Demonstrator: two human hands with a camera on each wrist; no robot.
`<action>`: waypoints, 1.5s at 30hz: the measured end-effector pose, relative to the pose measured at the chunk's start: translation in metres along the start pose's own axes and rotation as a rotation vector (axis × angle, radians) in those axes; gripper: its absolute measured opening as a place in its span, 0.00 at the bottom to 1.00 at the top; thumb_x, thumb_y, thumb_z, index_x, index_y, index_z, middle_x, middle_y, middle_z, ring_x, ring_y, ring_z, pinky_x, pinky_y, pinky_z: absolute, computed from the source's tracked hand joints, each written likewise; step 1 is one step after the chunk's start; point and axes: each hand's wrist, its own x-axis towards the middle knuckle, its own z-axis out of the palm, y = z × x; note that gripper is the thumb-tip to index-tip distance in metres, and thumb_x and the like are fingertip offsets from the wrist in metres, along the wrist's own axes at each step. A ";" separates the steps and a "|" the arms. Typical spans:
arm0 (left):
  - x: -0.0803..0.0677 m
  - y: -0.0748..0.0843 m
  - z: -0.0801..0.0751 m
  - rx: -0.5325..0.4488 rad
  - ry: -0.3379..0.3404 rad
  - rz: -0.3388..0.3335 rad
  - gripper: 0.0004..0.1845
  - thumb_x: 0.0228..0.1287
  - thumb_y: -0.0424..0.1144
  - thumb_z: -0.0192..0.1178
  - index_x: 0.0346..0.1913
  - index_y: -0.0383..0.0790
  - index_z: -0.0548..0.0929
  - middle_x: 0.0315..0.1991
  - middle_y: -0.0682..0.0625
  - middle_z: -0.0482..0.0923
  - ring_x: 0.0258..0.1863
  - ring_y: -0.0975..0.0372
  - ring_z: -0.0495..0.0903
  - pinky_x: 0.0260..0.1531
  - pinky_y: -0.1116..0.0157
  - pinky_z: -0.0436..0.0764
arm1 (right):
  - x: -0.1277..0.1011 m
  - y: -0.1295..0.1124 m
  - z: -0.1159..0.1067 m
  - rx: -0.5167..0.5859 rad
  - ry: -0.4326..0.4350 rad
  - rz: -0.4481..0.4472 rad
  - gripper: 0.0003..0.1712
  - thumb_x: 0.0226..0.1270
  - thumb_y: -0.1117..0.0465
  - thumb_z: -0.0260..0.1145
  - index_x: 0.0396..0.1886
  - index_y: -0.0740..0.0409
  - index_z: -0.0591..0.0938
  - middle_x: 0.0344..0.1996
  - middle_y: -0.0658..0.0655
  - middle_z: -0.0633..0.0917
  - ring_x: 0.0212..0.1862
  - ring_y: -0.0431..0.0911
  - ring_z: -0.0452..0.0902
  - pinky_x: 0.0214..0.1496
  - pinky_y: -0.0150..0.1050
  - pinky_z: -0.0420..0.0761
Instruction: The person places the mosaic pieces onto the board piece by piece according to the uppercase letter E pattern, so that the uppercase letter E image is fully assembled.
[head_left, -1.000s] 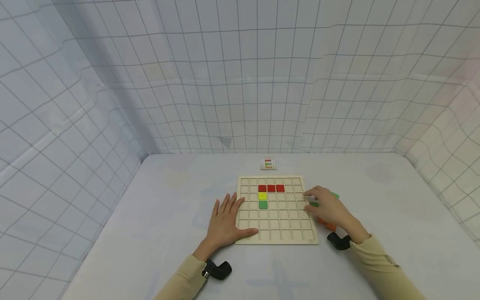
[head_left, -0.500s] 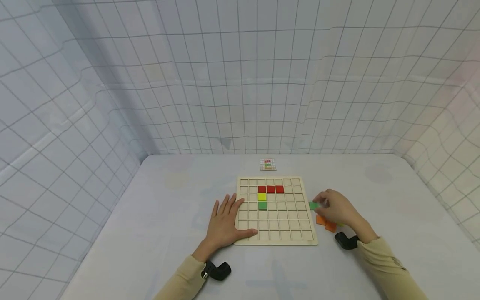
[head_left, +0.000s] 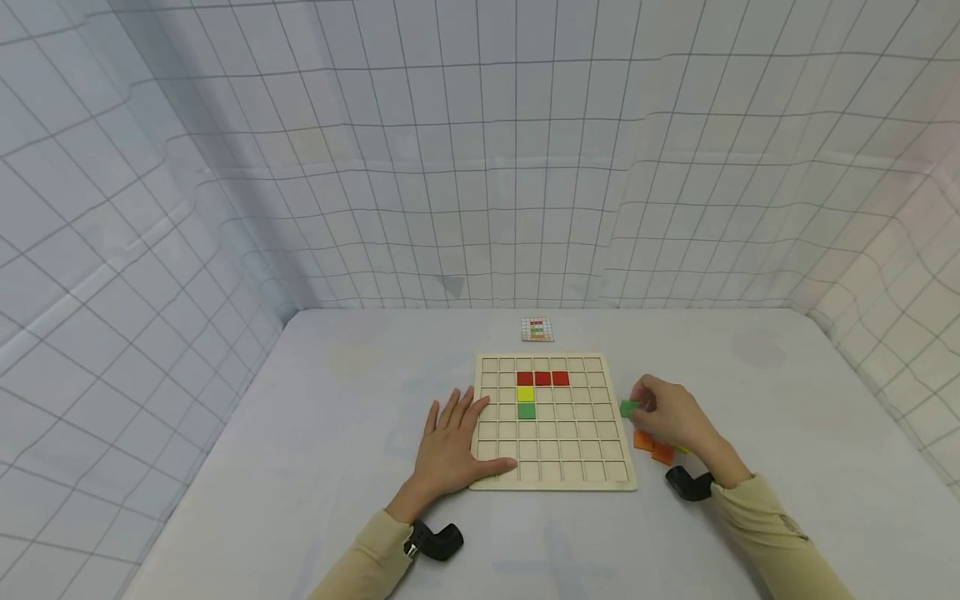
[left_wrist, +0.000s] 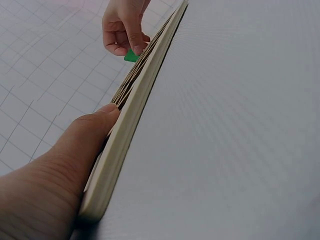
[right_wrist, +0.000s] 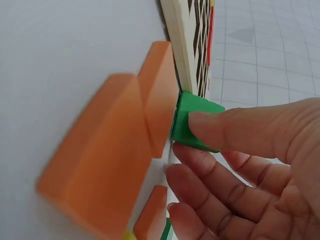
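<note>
Here, two hands work at a wooden grid board on a pale desk.

Nearest, the left hand (head_left: 450, 446) lies flat with fingers spread straight, palm on the desk (head_left: 300, 467) and thumb and fingertips resting on the lower left part of the grid board (head_left: 555, 467). To the right, the right hand (head_left: 675, 417) has its fingers (right_wrist: 235, 132) curled, pinching a small green tile (head_left: 628, 408) between thumb and fingertips; the tile is held just beside the board's right edge. Under that hand, orange tiles (head_left: 651, 446) lie on the desk close to the board. Further in, a green square (head_left: 527, 410), a yellow square (head_left: 526, 393) and three red squares (head_left: 543, 378) sit in the board's cells. Beyond the board lies a small pattern card (head_left: 537, 329), and a gridded cloth backdrop (head_left: 480, 167) stands behind the desk.
</note>
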 end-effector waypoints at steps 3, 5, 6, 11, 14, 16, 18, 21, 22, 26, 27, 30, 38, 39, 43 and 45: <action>0.000 0.000 0.000 0.000 0.000 -0.003 0.57 0.44 0.79 0.54 0.73 0.48 0.57 0.74 0.46 0.48 0.73 0.54 0.41 0.68 0.51 0.35 | 0.000 -0.003 0.001 -0.021 0.028 -0.018 0.07 0.58 0.67 0.66 0.35 0.61 0.76 0.23 0.50 0.78 0.25 0.44 0.71 0.26 0.38 0.73; -0.001 -0.001 -0.001 0.002 0.003 -0.004 0.57 0.44 0.78 0.54 0.73 0.48 0.57 0.74 0.46 0.48 0.73 0.54 0.41 0.68 0.51 0.35 | 0.002 -0.006 0.003 -0.022 0.057 -0.033 0.07 0.59 0.67 0.66 0.35 0.61 0.76 0.23 0.50 0.77 0.25 0.43 0.71 0.25 0.37 0.72; -0.001 -0.001 -0.001 0.003 0.005 -0.005 0.57 0.44 0.78 0.55 0.73 0.48 0.57 0.74 0.46 0.48 0.73 0.54 0.42 0.68 0.51 0.35 | 0.003 -0.008 0.005 -0.019 0.076 -0.043 0.06 0.59 0.68 0.66 0.35 0.61 0.76 0.23 0.50 0.77 0.25 0.43 0.71 0.26 0.37 0.72; 0.000 -0.001 -0.001 0.004 0.008 -0.002 0.57 0.44 0.78 0.55 0.73 0.47 0.58 0.74 0.46 0.48 0.73 0.53 0.42 0.68 0.51 0.35 | 0.012 -0.018 0.015 0.026 0.147 -0.115 0.07 0.58 0.71 0.66 0.36 0.62 0.78 0.23 0.50 0.76 0.26 0.43 0.70 0.26 0.37 0.72; 0.000 -0.001 0.000 0.002 0.009 0.000 0.57 0.44 0.78 0.54 0.73 0.47 0.58 0.74 0.46 0.48 0.73 0.53 0.42 0.68 0.51 0.36 | 0.018 -0.025 0.022 0.061 0.157 -0.177 0.08 0.57 0.71 0.68 0.35 0.61 0.79 0.23 0.49 0.75 0.27 0.43 0.69 0.27 0.36 0.72; 0.000 -0.001 0.000 0.004 0.011 0.001 0.57 0.44 0.78 0.54 0.73 0.47 0.58 0.74 0.46 0.48 0.73 0.53 0.42 0.68 0.50 0.36 | 0.023 -0.030 0.026 0.083 0.152 -0.228 0.08 0.56 0.71 0.69 0.34 0.59 0.79 0.24 0.47 0.76 0.27 0.41 0.70 0.28 0.35 0.73; 0.000 -0.001 0.000 0.003 0.012 0.000 0.57 0.44 0.78 0.55 0.73 0.47 0.58 0.74 0.46 0.49 0.73 0.54 0.42 0.68 0.50 0.36 | 0.029 -0.035 0.031 0.102 0.130 -0.273 0.09 0.55 0.71 0.70 0.32 0.58 0.79 0.24 0.46 0.77 0.27 0.40 0.71 0.28 0.34 0.74; 0.000 0.000 0.000 0.004 0.013 -0.001 0.57 0.44 0.78 0.55 0.73 0.47 0.58 0.74 0.46 0.49 0.73 0.53 0.42 0.68 0.50 0.37 | 0.035 -0.044 0.039 0.111 0.079 -0.302 0.09 0.54 0.70 0.71 0.30 0.56 0.79 0.23 0.45 0.78 0.27 0.38 0.73 0.29 0.33 0.75; 0.000 0.000 -0.001 0.004 0.012 -0.002 0.57 0.44 0.78 0.55 0.73 0.47 0.58 0.74 0.46 0.49 0.73 0.53 0.42 0.68 0.50 0.37 | 0.037 -0.047 0.042 0.107 0.059 -0.300 0.09 0.54 0.69 0.72 0.29 0.56 0.79 0.22 0.44 0.78 0.26 0.38 0.73 0.29 0.33 0.75; 0.001 0.001 -0.001 0.015 0.005 -0.003 0.57 0.44 0.79 0.54 0.73 0.47 0.58 0.74 0.46 0.49 0.73 0.54 0.42 0.68 0.50 0.37 | 0.039 -0.059 0.049 0.095 0.006 -0.265 0.09 0.53 0.67 0.73 0.27 0.55 0.79 0.21 0.44 0.78 0.26 0.39 0.72 0.30 0.34 0.75; 0.001 0.001 -0.001 0.018 0.003 -0.005 0.57 0.44 0.79 0.54 0.73 0.47 0.58 0.74 0.46 0.49 0.73 0.54 0.42 0.68 0.50 0.37 | 0.040 -0.062 0.050 0.086 0.000 -0.256 0.09 0.53 0.67 0.73 0.27 0.55 0.80 0.21 0.44 0.77 0.26 0.39 0.72 0.30 0.34 0.75; 0.001 0.001 -0.001 0.021 0.002 -0.006 0.57 0.44 0.79 0.54 0.73 0.47 0.58 0.74 0.46 0.49 0.73 0.54 0.42 0.68 0.50 0.38 | 0.041 -0.067 0.053 0.059 -0.008 -0.229 0.08 0.54 0.65 0.73 0.27 0.53 0.80 0.21 0.44 0.78 0.26 0.39 0.72 0.30 0.35 0.74; 0.001 0.001 -0.001 0.011 0.010 -0.002 0.57 0.44 0.78 0.55 0.73 0.47 0.58 0.74 0.46 0.48 0.73 0.54 0.42 0.68 0.50 0.37 | 0.045 -0.071 0.056 0.011 -0.029 -0.180 0.06 0.56 0.62 0.73 0.27 0.52 0.81 0.22 0.43 0.78 0.27 0.38 0.72 0.30 0.36 0.73; 0.001 0.001 0.000 0.012 0.013 -0.001 0.57 0.44 0.78 0.55 0.73 0.47 0.58 0.74 0.46 0.49 0.73 0.54 0.42 0.68 0.50 0.37 | 0.045 -0.071 0.056 0.006 -0.030 -0.177 0.06 0.56 0.62 0.73 0.27 0.52 0.81 0.22 0.43 0.78 0.27 0.38 0.72 0.29 0.36 0.73; 0.000 0.000 0.000 0.010 0.013 0.001 0.57 0.44 0.78 0.55 0.73 0.47 0.58 0.74 0.46 0.49 0.73 0.54 0.42 0.68 0.50 0.37 | 0.044 -0.072 0.057 -0.014 -0.024 -0.159 0.05 0.56 0.62 0.72 0.28 0.52 0.83 0.23 0.43 0.78 0.26 0.39 0.71 0.28 0.36 0.72; 0.000 0.000 0.000 0.008 0.009 0.002 0.56 0.44 0.78 0.55 0.73 0.47 0.58 0.74 0.46 0.49 0.73 0.54 0.42 0.68 0.50 0.36 | 0.042 -0.072 0.058 -0.025 -0.018 -0.148 0.04 0.56 0.63 0.72 0.29 0.52 0.84 0.24 0.44 0.78 0.26 0.40 0.71 0.28 0.36 0.72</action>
